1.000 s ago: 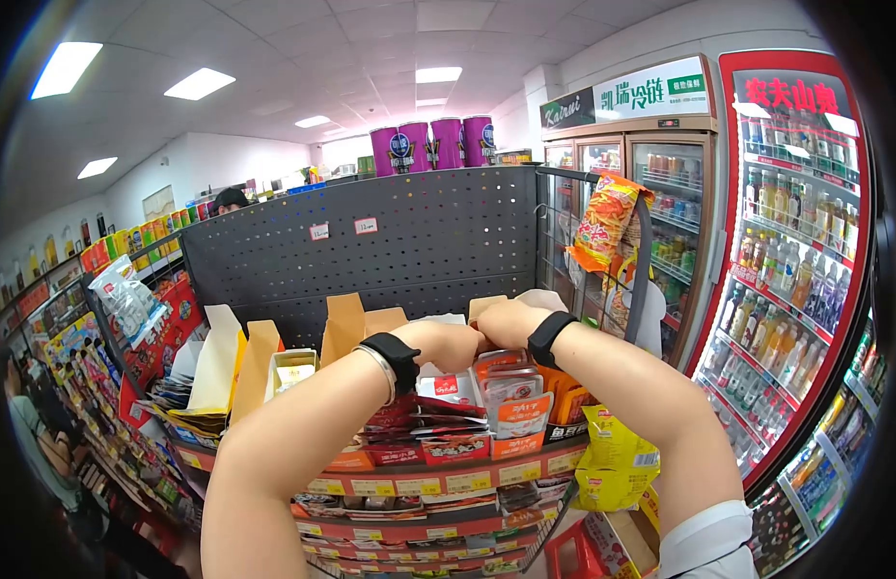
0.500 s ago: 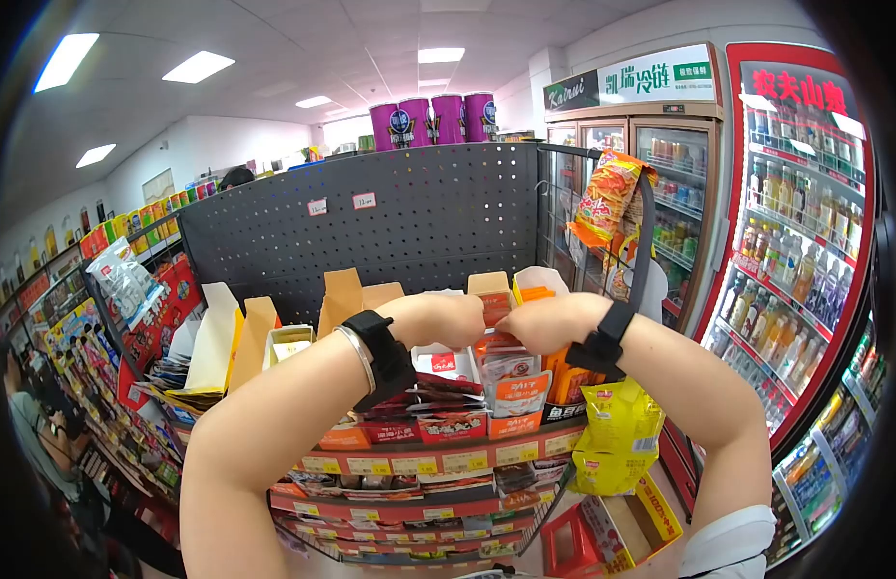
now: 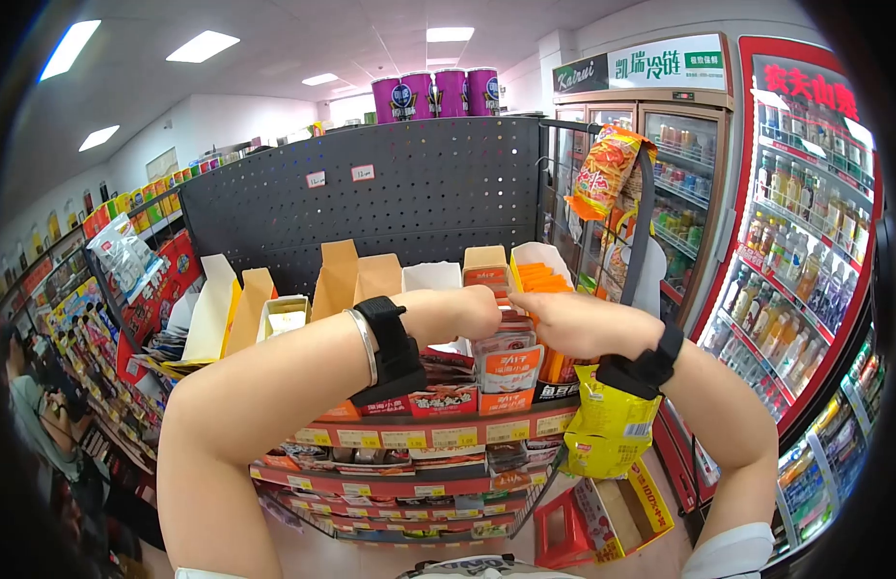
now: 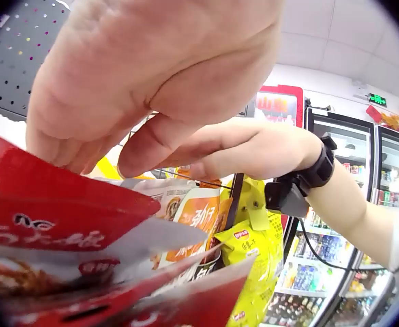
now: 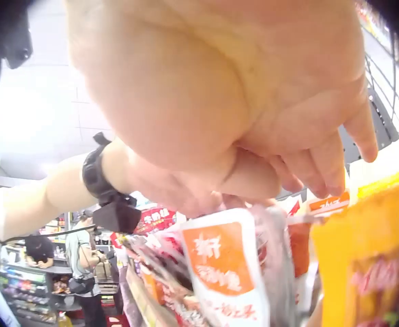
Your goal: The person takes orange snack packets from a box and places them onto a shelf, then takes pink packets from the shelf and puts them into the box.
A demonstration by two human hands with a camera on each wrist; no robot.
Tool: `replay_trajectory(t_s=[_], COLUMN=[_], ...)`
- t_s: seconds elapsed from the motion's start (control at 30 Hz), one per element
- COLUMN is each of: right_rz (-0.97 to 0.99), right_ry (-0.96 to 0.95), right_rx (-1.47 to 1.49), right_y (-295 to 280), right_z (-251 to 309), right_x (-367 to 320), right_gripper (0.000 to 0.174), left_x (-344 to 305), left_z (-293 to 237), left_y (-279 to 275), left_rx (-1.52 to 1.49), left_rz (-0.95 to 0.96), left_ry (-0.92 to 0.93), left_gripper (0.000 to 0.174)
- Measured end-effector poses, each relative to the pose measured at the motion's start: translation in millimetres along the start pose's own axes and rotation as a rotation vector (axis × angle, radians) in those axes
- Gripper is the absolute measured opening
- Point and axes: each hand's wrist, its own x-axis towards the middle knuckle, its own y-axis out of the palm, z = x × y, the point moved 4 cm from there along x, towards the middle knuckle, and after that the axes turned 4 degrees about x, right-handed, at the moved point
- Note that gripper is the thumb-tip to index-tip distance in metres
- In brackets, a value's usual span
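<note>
My left hand (image 3: 462, 315) reaches over the snack packets in the upper row of boxes, its fingers bent downward. In the left wrist view its fingertips pass behind a red packet (image 4: 56, 231), so what they touch is hidden and I cannot tell whether they grip anything. Close beside it, my right hand (image 3: 573, 326) has its fingers loosely extended over the box. Orange-and-white fish snack packets (image 3: 510, 365) stand upright below both hands. In the right wrist view, a white packet with an orange label (image 5: 221, 266) and a yellow-orange packet (image 5: 370, 259) stand under the right hand.
Yellow snack bags (image 3: 607, 425) hang at the shelf's right corner. Behind the boxes rises a dark pegboard (image 3: 371, 207). An orange chip bag (image 3: 607, 174) hangs from the right post. Below lies an open carton (image 3: 626, 511). Drinks fridges (image 3: 805, 261) line the right side.
Both hands have come lower and nearer in the head view. The right hand has shifted right and its fingers look straighter. The head view has tilted downward.
</note>
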Motion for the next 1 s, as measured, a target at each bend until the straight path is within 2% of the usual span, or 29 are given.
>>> replay_trajectory(t_s=[0.07, 0.1, 0.13, 0.2, 0.23, 0.33, 0.43, 0.47, 0.5, 0.53, 0.6, 0.67, 0.73, 0.77, 0.8, 0.83, 0.87, 0.93, 1.0], right_rz=[0.13, -0.108, -0.104, -0.075, -0.07, 0.041, -0.015, -0.011, -0.065, -0.12, -0.151, -0.143, -0.194, -0.177, -0.16, -0.245, -0.246, -0.171, -0.231], right_ry=[0.08, -0.125, -0.135, -0.087, -0.097, -0.02, -0.064, -0.077, -0.146, -0.213, -0.286, -0.354, -0.414, -0.419, -0.424, -0.491, -0.502, -0.442, -0.471], right_rx=[0.113, -0.07, -0.07, -0.097, -0.097, -0.076, -0.2, -0.197, -0.169, -0.139, -0.134, -0.144, -0.161, -0.215, -0.272, -0.341, -0.348, -0.469, -0.44], right_y=[17, 25, 28, 32, 31, 24, 17, 14, 7, 2, 4, 15, 34, 42, 51, 55, 57, 56, 57], right_z=[3, 11, 8, 6, 10, 18, 21, 25, 32, 39, 53, 62, 62, 63, 62, 66, 64, 71, 70], right_x=[-4, -10, -8, -6, -7, -17, -27, -28, -30, -32, -31, -24, -15, -11, -6, -5, -4, -6, -6], right_gripper=[0.055, 0.055, 0.055, 0.055, 0.055, 0.066, 0.07, 0.07, 0.07, 0.07, 0.069, 0.069, 0.066, 0.061, 0.056, 0.045, 0.045, 0.04, 0.038], left_x=[13, 11, 8, 0, 0, -21, -19, -21, -41, -60, -75, -94, -108, -111, -102, -103, -102, -98, -95], left_z=[6, 5, 5, -6, -8, -12, 7, 21, 26, 34, 65, 85, 92, 96, 108, 110, 110, 111, 113], left_y=[3, 2, 2, 1, 5, 2, 0, -5, -19, -30, -40, -33, -17, -7, 6, 16, 22, 31, 31], left_rx=[-0.122, -0.241, -0.246, -0.291, -0.371, -0.333, -0.324, -0.407, -0.424, -0.479, -0.447, -0.486, -0.198, -0.145, 0.012, 0.092, 0.173, 0.172, 0.173], left_rz=[0.024, 0.044, 0.042, -0.017, -0.023, -0.03, -0.033, -0.1, -0.059, -0.12, -0.364, -0.369, -0.373, -0.311, -0.395, -0.416, -0.436, -0.47, -0.493], left_ry=[-0.013, -0.019, -0.028, 0.154, 0.138, 0.113, 0.096, 0.173, 0.278, 0.303, 0.297, 0.24, 0.352, 0.295, 0.371, 0.341, 0.311, 0.287, 0.275], left_gripper=[0.044, 0.044, 0.044, 0.046, 0.05, 0.054, 0.058, 0.061, 0.063, 0.066, 0.074, 0.09, 0.11, 0.12, 0.119, 0.118, 0.117, 0.112, 0.108])
